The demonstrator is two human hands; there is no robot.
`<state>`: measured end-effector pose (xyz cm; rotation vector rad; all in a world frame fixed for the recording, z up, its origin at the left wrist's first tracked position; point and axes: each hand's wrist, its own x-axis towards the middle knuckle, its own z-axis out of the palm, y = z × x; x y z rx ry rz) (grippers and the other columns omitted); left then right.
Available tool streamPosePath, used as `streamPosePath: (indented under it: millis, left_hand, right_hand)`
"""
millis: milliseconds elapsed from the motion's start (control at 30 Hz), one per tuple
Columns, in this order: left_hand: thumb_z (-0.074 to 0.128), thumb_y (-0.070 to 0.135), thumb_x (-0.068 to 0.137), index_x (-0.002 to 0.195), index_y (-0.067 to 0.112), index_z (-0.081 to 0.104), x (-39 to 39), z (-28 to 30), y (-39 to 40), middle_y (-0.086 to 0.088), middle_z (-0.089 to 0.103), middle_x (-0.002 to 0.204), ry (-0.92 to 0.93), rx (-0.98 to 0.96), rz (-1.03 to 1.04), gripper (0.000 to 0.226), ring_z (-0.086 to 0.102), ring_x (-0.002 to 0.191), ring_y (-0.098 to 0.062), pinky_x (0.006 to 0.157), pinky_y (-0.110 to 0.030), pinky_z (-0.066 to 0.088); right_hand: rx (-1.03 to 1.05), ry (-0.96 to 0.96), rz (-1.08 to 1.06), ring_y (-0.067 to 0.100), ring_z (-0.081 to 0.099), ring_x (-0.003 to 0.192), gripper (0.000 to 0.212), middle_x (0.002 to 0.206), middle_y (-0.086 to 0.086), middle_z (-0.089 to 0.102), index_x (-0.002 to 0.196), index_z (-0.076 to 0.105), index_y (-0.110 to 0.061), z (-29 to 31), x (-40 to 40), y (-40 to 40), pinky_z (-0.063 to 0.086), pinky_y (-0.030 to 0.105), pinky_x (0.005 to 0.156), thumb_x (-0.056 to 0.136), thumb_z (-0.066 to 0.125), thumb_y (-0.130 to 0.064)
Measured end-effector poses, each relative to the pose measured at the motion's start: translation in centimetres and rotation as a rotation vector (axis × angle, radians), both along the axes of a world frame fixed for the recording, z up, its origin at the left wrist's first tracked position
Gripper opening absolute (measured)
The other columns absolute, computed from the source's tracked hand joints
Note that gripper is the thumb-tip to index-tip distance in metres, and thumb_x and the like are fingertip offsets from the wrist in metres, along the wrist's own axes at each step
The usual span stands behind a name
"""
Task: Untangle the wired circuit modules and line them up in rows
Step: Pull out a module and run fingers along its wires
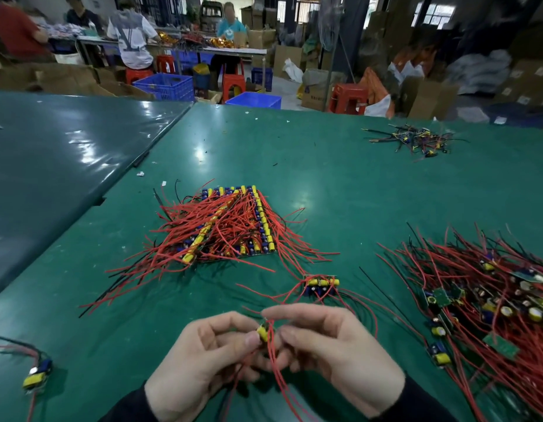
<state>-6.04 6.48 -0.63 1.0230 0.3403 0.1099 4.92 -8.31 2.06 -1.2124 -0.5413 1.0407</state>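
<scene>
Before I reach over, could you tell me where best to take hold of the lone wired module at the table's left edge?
Probably pinch the lone module with the yellow and blue parts across its short sides, coming from above; its red and black wires trail away to the left, so the body stands clear.

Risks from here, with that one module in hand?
1. The held module, pinched between left hand and right hand, trails red leads toward the short row; pulling may drag it askew.
2. Loose leads could snag the tangled pile at right.
</scene>
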Motion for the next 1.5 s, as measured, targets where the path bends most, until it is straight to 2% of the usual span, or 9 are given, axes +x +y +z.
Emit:
streamPosePath:
  millis: [200, 333, 400, 567, 700, 900, 1133, 1233, 1500]
  left_hand:
    - [0.096, 0.027, 0.032, 0.073, -0.003, 0.072, -0.1, -0.1, -0.7, -0.03, 0.066, 0.073, 0.004, 0.11, 0.088, 0.057, 0.067, 0.059, -0.027, 0.047, -0.029, 0.053]
    - [0.078, 0.024, 0.06, 0.064, 0.009, 0.076, 0.0, 0.4, -1.5, -0.009, 0.066, 0.061, -0.062, 0.539, 0.147, 0.015, 0.059, 0.051, -0.016, 0.049, -0.027, 0.05]
    - [0.08, 0.031, 0.064, 0.055, 0.019, 0.072, -0.1, 0.5, -1.9, -0.003, 0.062, 0.057, -0.102, 0.738, 0.152, 0.017, 0.055, 0.049, -0.01, 0.05, -0.022, 0.046]
    - [0.077, 0.033, 0.07, 0.057, 0.008, 0.07, -0.3, 0.3, -1.6, -0.006, 0.062, 0.049, -0.026, 0.657, 0.165, 0.03, 0.051, 0.042, -0.013, 0.042, -0.023, 0.041]
    - [0.08, 0.04, 0.055, 0.051, 0.021, 0.059, -0.4, 0.4, -1.0, 0.005, 0.051, 0.045, -0.018, 0.776, 0.162, 0.029, 0.041, 0.045, -0.008, 0.047, -0.021, 0.032]
    - [0.077, 0.021, 0.067, 0.098, 0.03, 0.068, -1.0, 1.3, -0.2, 0.004, 0.049, 0.067, -0.146, 0.728, -0.058, 0.034, 0.043, 0.058, -0.014, 0.049, -0.023, 0.032]
    - [0.081, 0.02, 0.064, 0.072, 0.016, 0.074, -1.2, 2.1, 0.5, -0.005, 0.053, 0.06, -0.172, 0.591, -0.201, 0.012, 0.042, 0.049, -0.012, 0.044, -0.019, 0.035]
    - [0.084, 0.025, 0.062, 0.066, 0.013, 0.07, -1.1, 1.8, 0.5, -0.01, 0.06, 0.056, -0.149, 0.417, -0.175, 0.019, 0.049, 0.038, -0.011, 0.039, -0.018, 0.042]
    - [0.092, 0.025, 0.051, 0.068, 0.006, 0.069, -0.8, 1.2, 0.3, -0.011, 0.06, 0.055, -0.116, 0.047, -0.174, 0.034, 0.053, 0.039, -0.015, 0.04, -0.022, 0.047]
  right_hand:
    - [0.001, -0.274, -0.126, 0.017, 0.06, 0.076, 0.026, 0.089, 0.017, 0.066, 0.088, 0.077, -0.005, -0.8, -0.1, 0.5, 0.045, 0.023, 0.07, 0.064, 0.079, -0.015]
    - [0.038, -0.323, -0.212, 0.009, 0.064, 0.074, 0.015, 0.08, 0.006, 0.071, 0.074, 0.075, -0.002, -0.7, -0.5, 0.7, 0.046, 0.017, 0.068, 0.077, 0.072, -0.016]
    - [0.018, -0.311, -0.205, 0.01, 0.066, 0.077, 0.017, 0.08, 0.007, 0.073, 0.068, 0.075, -0.008, -0.8, -0.9, 0.9, 0.048, 0.02, 0.073, 0.08, 0.07, -0.02]
    - [-0.015, -0.149, -0.164, 0.012, 0.065, 0.069, 0.017, 0.079, 0.01, 0.074, 0.075, 0.076, -0.007, -1.5, -1.6, 1.0, 0.053, 0.021, 0.059, 0.069, 0.065, -0.017]
    - [-0.042, -0.089, -0.104, 0.017, 0.063, 0.058, 0.021, 0.069, 0.016, 0.068, 0.079, 0.074, -0.001, -1.3, -1.7, 0.9, 0.055, 0.026, 0.053, 0.063, 0.071, -0.013]
    - [-0.102, -0.074, -0.037, 0.022, 0.063, 0.05, 0.028, 0.062, 0.02, 0.064, 0.084, 0.067, 0.007, -1.5, -2.2, 0.8, 0.052, 0.026, 0.046, 0.066, 0.07, -0.014]
    - [-0.156, -0.086, 0.257, 0.01, 0.063, 0.05, 0.004, 0.064, 0.009, 0.067, 0.083, 0.066, -0.005, 0.3, -1.8, -0.1, 0.05, 0.018, 0.05, 0.081, 0.064, -0.008]
    - [-0.138, -0.09, 0.293, 0.008, 0.061, 0.05, 0.02, 0.06, 0.005, 0.065, 0.072, 0.062, -0.011, 0.4, -1.7, -0.2, 0.048, 0.017, 0.05, 0.087, 0.06, 0.001]
    - [-0.019, -0.046, 0.247, 0.008, 0.058, 0.049, 0.013, 0.061, 0.006, 0.063, 0.071, 0.06, -0.013, -0.1, -1.9, 0.2, 0.046, 0.017, 0.052, 0.084, 0.056, -0.014]
